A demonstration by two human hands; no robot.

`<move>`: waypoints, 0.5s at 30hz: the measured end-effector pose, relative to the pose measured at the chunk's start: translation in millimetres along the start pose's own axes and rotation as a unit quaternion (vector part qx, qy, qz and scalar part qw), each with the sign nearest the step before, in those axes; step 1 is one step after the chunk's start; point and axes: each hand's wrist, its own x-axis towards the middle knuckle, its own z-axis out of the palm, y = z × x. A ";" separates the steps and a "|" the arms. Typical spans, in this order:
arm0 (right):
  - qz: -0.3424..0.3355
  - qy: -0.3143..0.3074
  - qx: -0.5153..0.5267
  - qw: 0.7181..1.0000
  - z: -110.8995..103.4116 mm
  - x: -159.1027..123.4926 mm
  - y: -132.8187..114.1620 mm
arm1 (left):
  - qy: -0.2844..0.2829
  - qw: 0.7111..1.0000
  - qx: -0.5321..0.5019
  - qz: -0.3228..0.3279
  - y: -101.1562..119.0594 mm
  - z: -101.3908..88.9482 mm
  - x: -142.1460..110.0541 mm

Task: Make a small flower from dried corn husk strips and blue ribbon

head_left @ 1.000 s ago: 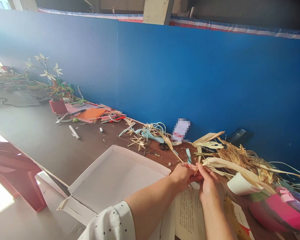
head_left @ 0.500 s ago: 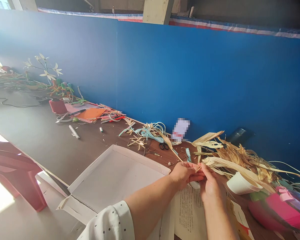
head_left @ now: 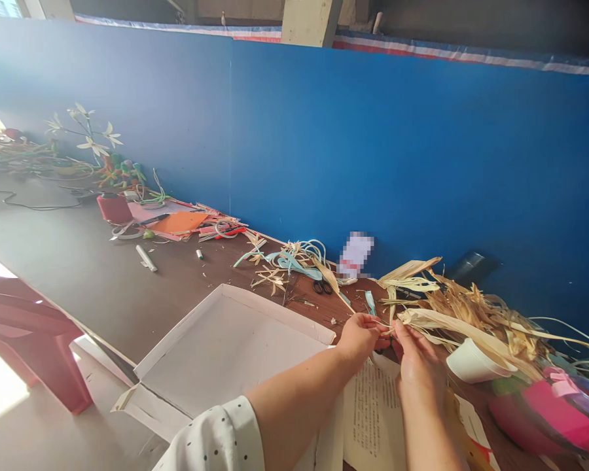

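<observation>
My left hand [head_left: 362, 339] and my right hand [head_left: 416, 350] are close together above a printed sheet [head_left: 375, 412]. Both are closed, pinching a thin pale strip [head_left: 384, 324] that looks like corn husk and spans the small gap between the fingertips. Part of the strip is hidden by the fingers. Just beyond my right hand lies a heap of dried corn husks [head_left: 464, 304], with a white paper cup [head_left: 478, 361] tilted against it. Black-handled scissors [head_left: 321, 286] rest on the table past my left hand.
An open white cardboard box [head_left: 226, 353] lies left of my forearms. Farther left are a white tube [head_left: 146, 258], orange paper [head_left: 181, 222] and a red thread spool [head_left: 114, 208]. A bright pink object [head_left: 540, 418] sits at the right. A blue panel [head_left: 397, 144] stands behind the table.
My fingers have shifted slightly around the strip, and the left fingers are more curled now. The strip shows as a thin line between the fingertips. Everything else stays in place.
</observation>
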 end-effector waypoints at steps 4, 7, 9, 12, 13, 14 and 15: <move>-0.062 0.013 -0.068 0.996 -6.4 1.8 0.8 | 0.026 0.980 0.170 0.103 -5.0 -4.5 2.5; -0.086 0.025 -0.155 0.984 -8.5 -1.8 -4.6 | 0.016 0.927 0.308 0.211 -5.1 -7.7 -2.1; -0.108 0.033 -0.208 0.972 -8.1 -5.6 -9.1 | 0.008 0.898 0.353 0.261 -3.0 -8.1 -6.2; -0.155 0.036 -0.259 0.953 -5.4 -12.1 -15.9 | 0.018 0.878 0.371 0.302 1.0 -7.4 -10.2; -0.172 0.034 -0.266 0.948 -4.4 -13.9 -17.9 | 0.022 0.875 0.373 0.309 2.1 -7.1 -10.8; -0.189 0.031 -0.269 0.944 -3.5 -15.4 -19.4 | 0.024 0.873 0.373 0.314 3.0 -6.8 -11.3; -0.204 0.028 -0.270 0.940 -2.9 -16.3 -20.4 | 0.023 0.871 0.373 0.318 3.8 -6.6 -11.6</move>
